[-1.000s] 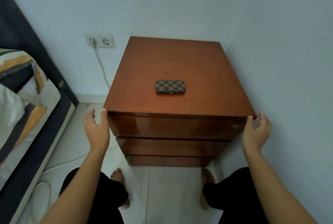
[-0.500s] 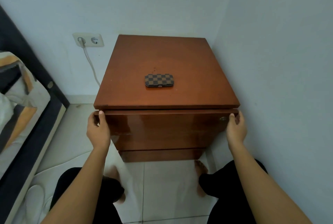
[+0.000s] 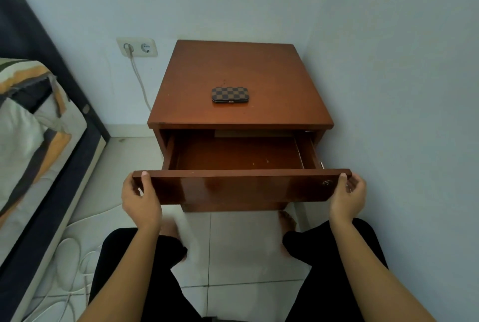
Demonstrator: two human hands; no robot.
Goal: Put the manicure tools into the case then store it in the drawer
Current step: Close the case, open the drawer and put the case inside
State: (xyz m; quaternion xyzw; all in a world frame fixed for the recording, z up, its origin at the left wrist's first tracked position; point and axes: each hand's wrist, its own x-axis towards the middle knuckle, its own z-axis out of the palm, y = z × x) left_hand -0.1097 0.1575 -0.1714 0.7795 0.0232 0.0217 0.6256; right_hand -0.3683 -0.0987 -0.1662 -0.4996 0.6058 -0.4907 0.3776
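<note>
A closed brown checkered manicure case [image 3: 230,94] lies flat in the middle of the wooden nightstand top [image 3: 272,80]. Below it the top drawer [image 3: 241,187] stands pulled out, and its inside looks bare. My left hand [image 3: 140,200] grips the left end of the drawer front, thumb over the top edge. My right hand [image 3: 348,197] grips the right end the same way, next to a small round lock [image 3: 327,183]. No loose manicure tools are visible.
A bed [image 3: 31,145] with a patterned blanket runs along the left. A wall socket [image 3: 136,47] with a plugged-in white cable sits left of the nightstand. The wall is close on the right. My knees and bare feet are on the tiled floor below the drawer.
Both hands went from the nightstand's sides to the ends of the top drawer front and pulled it out toward me. The drawer went from shut to open. The case stayed put.
</note>
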